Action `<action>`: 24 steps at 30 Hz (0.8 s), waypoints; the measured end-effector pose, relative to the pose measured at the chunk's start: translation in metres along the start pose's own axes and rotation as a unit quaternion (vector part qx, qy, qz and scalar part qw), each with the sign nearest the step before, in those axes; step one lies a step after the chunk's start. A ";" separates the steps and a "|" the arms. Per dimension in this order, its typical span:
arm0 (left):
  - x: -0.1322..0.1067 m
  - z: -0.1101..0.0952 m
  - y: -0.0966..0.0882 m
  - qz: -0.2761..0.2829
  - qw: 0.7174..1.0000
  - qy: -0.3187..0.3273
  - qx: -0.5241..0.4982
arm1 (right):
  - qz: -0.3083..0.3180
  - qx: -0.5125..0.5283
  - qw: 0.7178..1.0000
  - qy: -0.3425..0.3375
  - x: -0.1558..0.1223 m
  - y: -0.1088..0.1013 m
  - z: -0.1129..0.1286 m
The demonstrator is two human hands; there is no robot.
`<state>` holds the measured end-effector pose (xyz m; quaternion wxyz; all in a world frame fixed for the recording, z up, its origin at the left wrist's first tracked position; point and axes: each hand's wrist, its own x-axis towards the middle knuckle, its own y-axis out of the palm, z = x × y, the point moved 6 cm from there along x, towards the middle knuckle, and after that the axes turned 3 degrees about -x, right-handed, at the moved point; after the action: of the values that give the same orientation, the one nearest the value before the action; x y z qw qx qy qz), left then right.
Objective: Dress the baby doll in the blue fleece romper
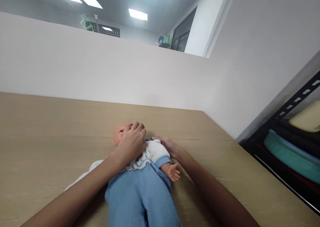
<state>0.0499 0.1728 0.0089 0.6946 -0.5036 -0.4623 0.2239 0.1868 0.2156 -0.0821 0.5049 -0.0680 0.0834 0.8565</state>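
Note:
A baby doll [140,193] lies on its back on the wooden table, its head toward the far wall. It wears a white top with a printed front and fuzzy light blue trousers. My left hand [133,138] is closed over the doll's chin and neck, hiding much of its face. Behind the doll's shoulder, on the right, my right hand [170,146] grips it at the white sleeve; some of those fingertips are hidden. The doll's small bare hand [173,172] sticks out of the blue cuff below. White cloth [86,173] shows past my left forearm.
The wooden table [50,127] meets a low white wall [100,67] at the back. On the right, a black rack [282,147] stands close to the table edge, with a teal basin [292,157] and a cream-coloured item [308,117] on it.

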 end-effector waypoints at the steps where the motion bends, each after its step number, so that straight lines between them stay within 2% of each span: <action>1: 0.000 0.002 0.002 0.005 1.000 0.000 0.000 | 0.018 -0.008 1.000 0.005 -0.005 0.001 -0.001; 4: 0.000 0.006 0.006 0.019 1.000 0.002 -0.004 | 0.064 -0.061 0.996 0.022 -0.026 -0.003 0.004; 7: 0.000 0.005 0.009 0.028 1.000 0.002 -0.008 | 0.079 -0.181 0.979 0.042 -0.045 -0.023 0.020; 10: 0.001 0.004 0.010 0.029 0.999 -0.004 -0.015 | 0.038 -0.308 0.949 0.043 -0.057 -0.051 0.043; 12: 0.001 0.003 0.011 0.029 0.999 -0.005 -0.022 | 0.015 -0.372 0.928 0.030 -0.062 -0.062 0.054; 17: -0.002 -0.003 0.000 0.032 0.999 0.015 -0.036 | 0.002 -0.431 0.902 0.010 -0.070 -0.060 0.052; 21: -0.016 -0.026 -0.019 0.042 0.993 0.029 -0.102 | -0.010 -0.431 0.902 -0.006 -0.078 -0.060 0.042; 24: -0.026 -0.061 -0.018 0.083 0.976 0.058 -0.191 | -0.015 -0.374 0.925 0.056 -0.088 -0.072 0.028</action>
<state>0.0884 0.1156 0.0102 0.5902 -0.6755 -0.4126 0.1587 0.2914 0.1807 -0.0430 0.4497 -0.3013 -0.2161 0.8126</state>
